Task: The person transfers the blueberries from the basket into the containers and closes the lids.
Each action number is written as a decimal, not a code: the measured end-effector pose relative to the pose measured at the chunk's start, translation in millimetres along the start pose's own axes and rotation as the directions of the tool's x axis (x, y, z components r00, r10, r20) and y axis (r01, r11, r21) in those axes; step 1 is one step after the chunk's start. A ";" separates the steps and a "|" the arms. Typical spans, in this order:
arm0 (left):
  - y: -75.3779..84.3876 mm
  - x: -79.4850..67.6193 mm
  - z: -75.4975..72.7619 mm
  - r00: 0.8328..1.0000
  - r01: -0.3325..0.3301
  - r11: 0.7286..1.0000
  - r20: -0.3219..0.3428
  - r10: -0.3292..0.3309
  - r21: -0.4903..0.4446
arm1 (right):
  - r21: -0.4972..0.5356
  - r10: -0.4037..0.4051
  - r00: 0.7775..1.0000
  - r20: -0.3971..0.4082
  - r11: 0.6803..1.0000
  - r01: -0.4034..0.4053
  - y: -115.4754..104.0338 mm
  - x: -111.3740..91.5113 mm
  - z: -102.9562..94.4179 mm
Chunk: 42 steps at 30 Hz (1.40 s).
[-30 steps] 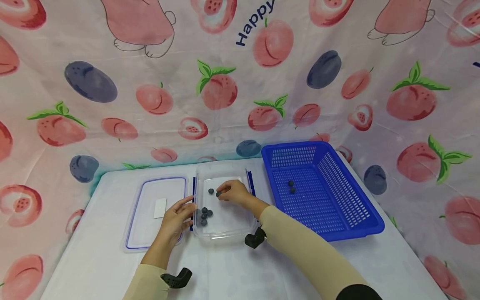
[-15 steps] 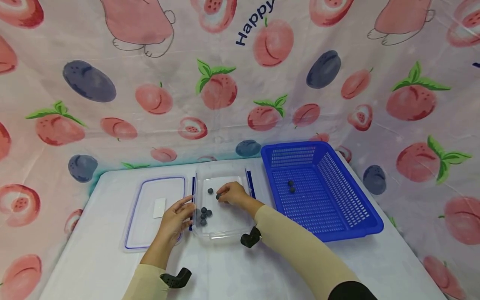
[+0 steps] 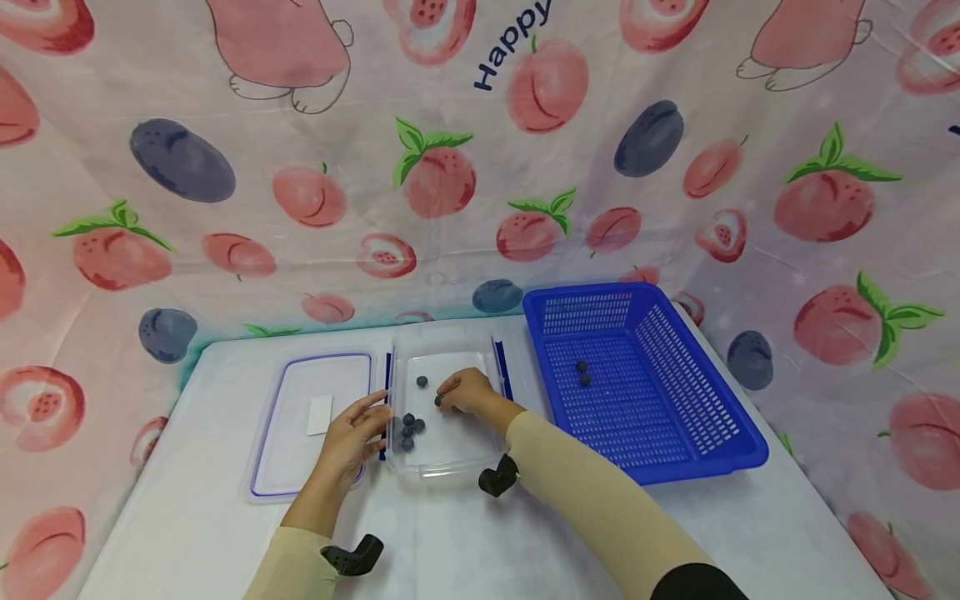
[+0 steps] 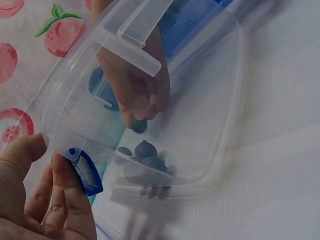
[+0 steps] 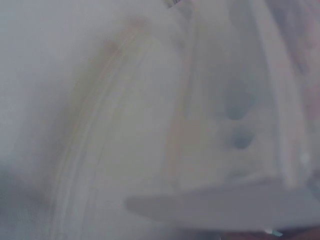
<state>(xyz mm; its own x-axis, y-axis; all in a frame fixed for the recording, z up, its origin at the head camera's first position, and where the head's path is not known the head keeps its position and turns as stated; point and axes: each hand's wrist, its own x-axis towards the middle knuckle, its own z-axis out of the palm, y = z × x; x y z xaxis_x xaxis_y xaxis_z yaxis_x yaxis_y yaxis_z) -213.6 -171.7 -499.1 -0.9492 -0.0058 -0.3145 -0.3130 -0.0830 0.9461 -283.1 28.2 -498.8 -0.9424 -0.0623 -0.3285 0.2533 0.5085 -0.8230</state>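
In the head view my right hand (image 3: 468, 390) is inside a clear plastic food container (image 3: 465, 446), pinching a blueberry (image 3: 438, 401) low over its floor. Another blueberry (image 3: 422, 382) lies behind it, and several more form a cluster (image 3: 408, 432) along the left side. My left hand (image 3: 354, 437) holds the container's left edge. In the left wrist view, thumb and fingertips (image 4: 62, 167) of that hand meet the rim beside a blue latch (image 4: 87, 172). The right wrist view is hazy, with dark berries (image 5: 242, 139) blurred behind plastic.
A blue slotted basket (image 3: 712, 446) stands to the right of the container, with two blueberries (image 3: 583, 373) in it. The container's blue-edged lid (image 3: 288, 450) lies on the white table (image 3: 187, 500) at the left. A fruit-print curtain (image 3: 450, 250) hangs behind.
My right hand has moved slightly toward me inside the container, carrying the pinched blueberry along. My left hand stays at the container's edge.
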 end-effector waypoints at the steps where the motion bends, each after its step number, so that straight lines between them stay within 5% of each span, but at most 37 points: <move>1: -0.2 0.1 0.1 1.000 -0.001 1.000 0.000 0.001 -0.002 | -0.001 0.004 1.000 0.000 1.000 -0.004 0.1 0.1 0.0; 7: -0.4 0.1 0.6 1.000 -0.003 1.000 -0.003 0.003 0.008 | 0.024 -0.022 0.999 0.027 0.999 0.022 -1.9 -3.7 -5.1; 12: -0.5 -0.6 0.8 1.000 -0.002 1.000 -0.002 0.002 0.008 | 0.211 -0.096 0.991 0.090 0.975 0.076 -14.3 -8.3 -24.5; 16: 0.5 -0.3 0.2 1.000 0.001 1.000 -0.001 -0.001 0.006 | 0.310 -0.198 0.979 0.049 0.935 0.174 -26.7 -9.9 -56.7; 21: 0.9 0.9 -0.4 1.000 0.003 1.000 0.000 -0.003 0.004 | 0.318 -0.265 0.963 -0.054 0.909 0.269 -26.2 -9.6 -114.2; 31: 0.8 2.9 -0.6 1.000 0.011 1.000 -0.007 -0.011 0.003 | 0.295 -0.166 0.978 -0.122 0.935 0.196 31.0 -2.9 -205.0; 42: 1.5 2.5 -0.7 1.000 0.010 1.000 -0.009 -0.010 -0.003 | 0.167 -0.019 0.994 -0.112 0.985 0.038 95.9 -3.1 -223.3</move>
<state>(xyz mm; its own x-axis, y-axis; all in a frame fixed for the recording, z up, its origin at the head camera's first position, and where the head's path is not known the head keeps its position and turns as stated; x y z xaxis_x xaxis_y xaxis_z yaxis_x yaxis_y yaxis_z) -216.4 -172.5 -498.6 -0.9457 -0.0135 -0.3249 -0.3226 -0.0862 0.9426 -304.6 269.0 -473.3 -0.9656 0.0241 -0.2588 0.2502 0.3552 -0.9007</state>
